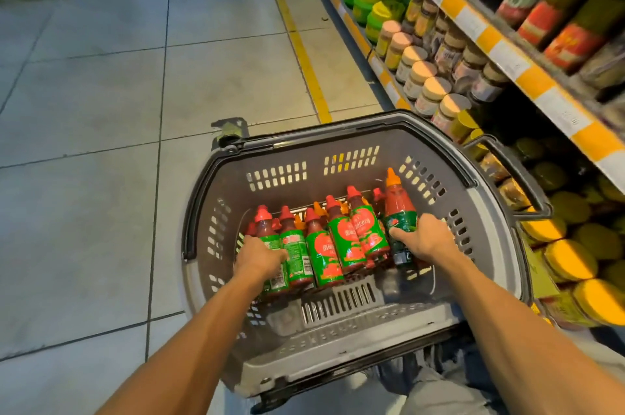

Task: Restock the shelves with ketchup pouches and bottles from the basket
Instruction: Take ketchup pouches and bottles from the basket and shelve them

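Note:
A grey plastic basket (338,343) stands on the floor in front of me. Several ketchup bottles (341,238) with red caps and green-red labels lie in a row inside it. My left hand (258,260) grips the leftmost bottle (267,235), fingers curled round its label. My right hand (424,238) grips a bottle with an orange cap (399,208) at the right end of the row; this bottle stands more upright than the others. No pouches show in the basket.
Store shelves (500,42) with orange-and-white price strips run along the right, filled with jars and yellow-lidded containers (571,259). The basket's raised handle (521,174) stands close to the lower shelf. Tiled floor with a yellow line (304,59) stretches left and ahead.

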`<act>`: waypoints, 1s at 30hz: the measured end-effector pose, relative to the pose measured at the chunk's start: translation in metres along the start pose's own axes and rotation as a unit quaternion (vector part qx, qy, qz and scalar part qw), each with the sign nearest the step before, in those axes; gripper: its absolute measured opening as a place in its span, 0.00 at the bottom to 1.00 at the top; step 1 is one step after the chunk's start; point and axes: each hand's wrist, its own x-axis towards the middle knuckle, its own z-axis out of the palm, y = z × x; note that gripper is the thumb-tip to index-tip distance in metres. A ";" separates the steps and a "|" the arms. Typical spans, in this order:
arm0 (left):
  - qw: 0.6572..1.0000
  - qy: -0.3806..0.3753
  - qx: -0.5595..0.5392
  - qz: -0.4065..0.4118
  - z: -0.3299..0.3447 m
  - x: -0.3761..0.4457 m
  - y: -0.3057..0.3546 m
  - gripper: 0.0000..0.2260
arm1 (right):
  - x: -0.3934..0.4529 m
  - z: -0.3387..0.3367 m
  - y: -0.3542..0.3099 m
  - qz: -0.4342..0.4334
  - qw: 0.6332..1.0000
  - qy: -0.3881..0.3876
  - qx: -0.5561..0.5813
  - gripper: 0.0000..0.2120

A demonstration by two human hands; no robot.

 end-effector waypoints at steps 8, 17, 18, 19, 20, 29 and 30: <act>0.970 -0.049 -0.141 0.192 -0.019 -0.073 0.056 0.23 | -0.071 -0.075 -0.011 -0.082 0.982 0.087 0.145 0.17; 0.880 -0.226 -0.186 0.375 0.000 -0.231 0.151 0.23 | -0.249 -0.188 0.057 -0.084 0.926 0.267 0.254 0.24; 0.868 -0.247 -0.185 0.390 0.005 -0.253 0.158 0.22 | -0.271 -0.198 0.073 -0.077 0.914 0.290 0.274 0.24; 0.855 -0.268 -0.181 0.405 0.011 -0.276 0.164 0.22 | -0.293 -0.207 0.089 -0.069 0.900 0.315 0.292 0.25; 0.840 -0.292 -0.174 0.422 0.018 -0.298 0.170 0.23 | -0.316 -0.215 0.106 -0.057 0.887 0.342 0.305 0.25; 0.716 -0.468 -0.090 0.510 0.113 -0.473 0.177 0.28 | -0.498 -0.233 0.252 0.070 0.757 0.538 0.364 0.33; 0.704 -0.482 -0.073 0.517 0.127 -0.489 0.173 0.30 | -0.515 -0.230 0.267 0.083 0.744 0.554 0.364 0.31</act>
